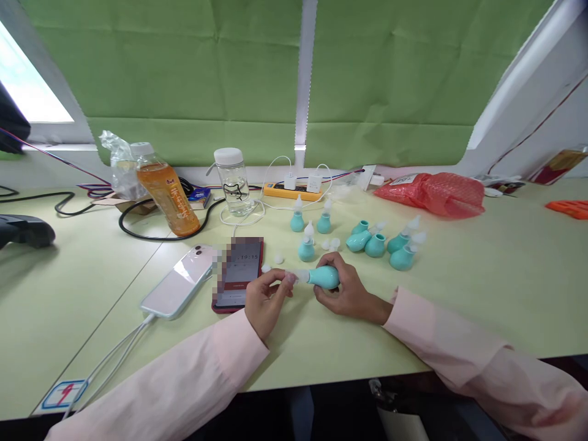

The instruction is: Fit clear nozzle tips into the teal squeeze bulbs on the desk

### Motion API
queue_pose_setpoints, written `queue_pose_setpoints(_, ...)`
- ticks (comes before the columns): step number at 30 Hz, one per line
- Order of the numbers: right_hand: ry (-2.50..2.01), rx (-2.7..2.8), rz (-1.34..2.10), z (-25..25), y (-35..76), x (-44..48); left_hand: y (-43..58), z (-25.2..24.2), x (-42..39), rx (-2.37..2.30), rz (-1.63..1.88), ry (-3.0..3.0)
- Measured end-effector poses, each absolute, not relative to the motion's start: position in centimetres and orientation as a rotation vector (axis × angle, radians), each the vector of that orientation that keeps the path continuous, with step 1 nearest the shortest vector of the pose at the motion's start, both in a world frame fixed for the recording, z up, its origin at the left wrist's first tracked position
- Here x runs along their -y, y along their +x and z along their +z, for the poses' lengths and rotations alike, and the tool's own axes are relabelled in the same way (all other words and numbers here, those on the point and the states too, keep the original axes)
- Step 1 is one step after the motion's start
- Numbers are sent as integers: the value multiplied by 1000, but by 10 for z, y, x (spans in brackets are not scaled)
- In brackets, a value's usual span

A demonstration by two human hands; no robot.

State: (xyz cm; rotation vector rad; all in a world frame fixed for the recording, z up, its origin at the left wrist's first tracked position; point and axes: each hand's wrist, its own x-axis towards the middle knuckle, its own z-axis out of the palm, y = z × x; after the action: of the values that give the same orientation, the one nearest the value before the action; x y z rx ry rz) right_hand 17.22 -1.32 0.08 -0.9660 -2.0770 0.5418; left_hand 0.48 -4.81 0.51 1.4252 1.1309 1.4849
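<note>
My right hand [345, 289] is wrapped round the teal bulb of a nasal aspirator [324, 277], held sideways just above the table with its nozzle to the left. At that end, my left hand [265, 300] pinches the translucent tip between thumb and fingers; whether a separate cap is there I cannot tell. Behind the hands, an aspirator [306, 249] stands upright, with two others further back. Small white caps [278, 260] lie close by. To the right sit several teal bulbs [375, 245], some with clear nozzles fitted, such as the aspirator [402, 258].
Left of my hands lie a dark-screened phone [237, 269] and a pale phone [177, 283] with white cables. Behind them stand an orange drink bottle [169, 197] and a clear bottle [233, 184]. An orange power strip [293, 192] and a red bubble-wrap bag [432, 193] lie along the back.
</note>
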Motion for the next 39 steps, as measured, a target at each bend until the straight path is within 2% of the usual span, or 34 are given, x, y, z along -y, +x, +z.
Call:
queue_pose_setpoints(5,-940,2034,358,-3,170,13,6,8,49,-1072,1487,1304)
queue_pose_setpoints(12,-765,2142,-123,-9,178,5,5,11,45,-1052,1321,1287)
queue_pose_setpoints(15,-758,2198,-136,-10,179,4,5,10,45,-1064,1309,1296)
queue_pose_setpoints(28,-1092,2011,997,13,166,16,6,7,50,-1146,1386,1578)
queue_pose_setpoints(33,-1148,2079,1305,19,169,11,4,3,51,-1150,1394,1799)
queue_pose_setpoints(39,-1219,2136,1519,26,174,7,3,-1,50,-1094,1394,2003)
